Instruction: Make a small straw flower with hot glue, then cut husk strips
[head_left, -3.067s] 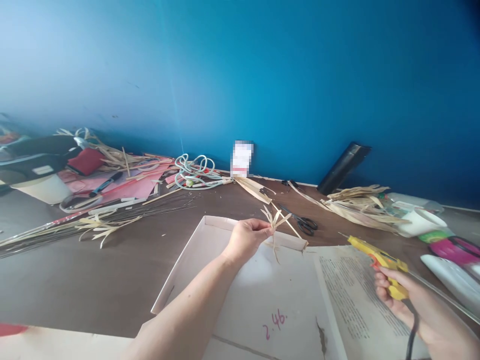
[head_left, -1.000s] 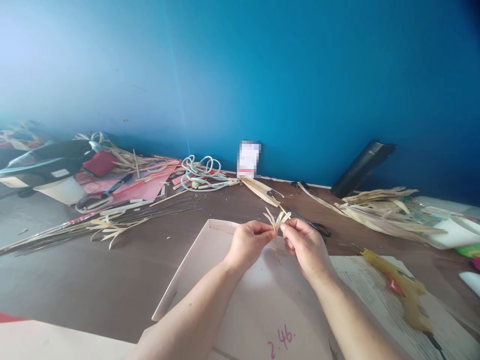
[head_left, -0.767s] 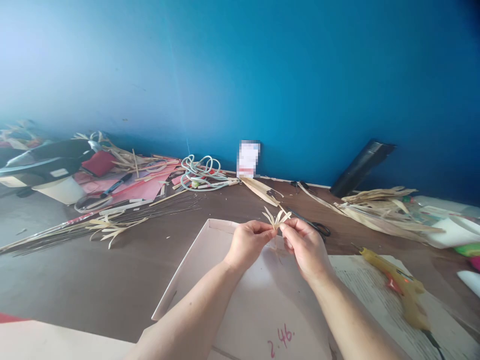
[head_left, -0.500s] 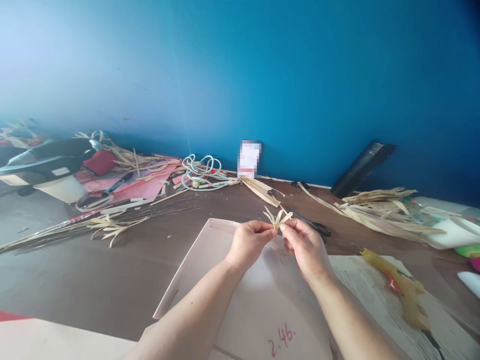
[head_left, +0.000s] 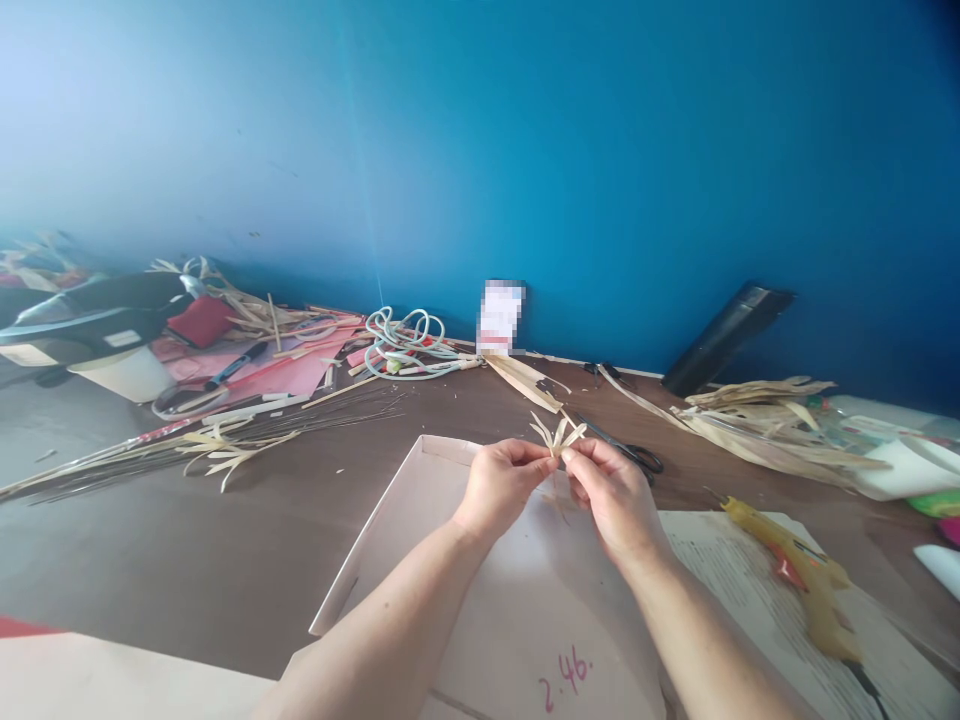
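Note:
Both my hands meet above the far part of a pale cardboard box lid (head_left: 480, 620), which has "2.46." written on it. Between them is a small flower-like tuft of dried husk strips (head_left: 558, 434), its pale tips fanning upward. My left hand (head_left: 504, 485) pinches its base from the left with thumb and index finger. From the right, my right hand (head_left: 609, 488) pinches the same base, its other fingers curled under. Thin strands hang below the fingers. Just behind my right hand lie dark-handled scissors (head_left: 645, 460), partly hidden.
A yellow glue gun (head_left: 802, 570) rests on a printed sheet (head_left: 712, 560) at right. Dried husks (head_left: 780, 430) lie behind it. A coiled pale cable (head_left: 405, 345) sits near the blue wall. Left are thin wires with husk tufts (head_left: 232, 445) and pink paper (head_left: 300, 370).
Almost nothing differs. Both hands keep their pinch on the husk tuft, and the whole view has shifted very slightly.

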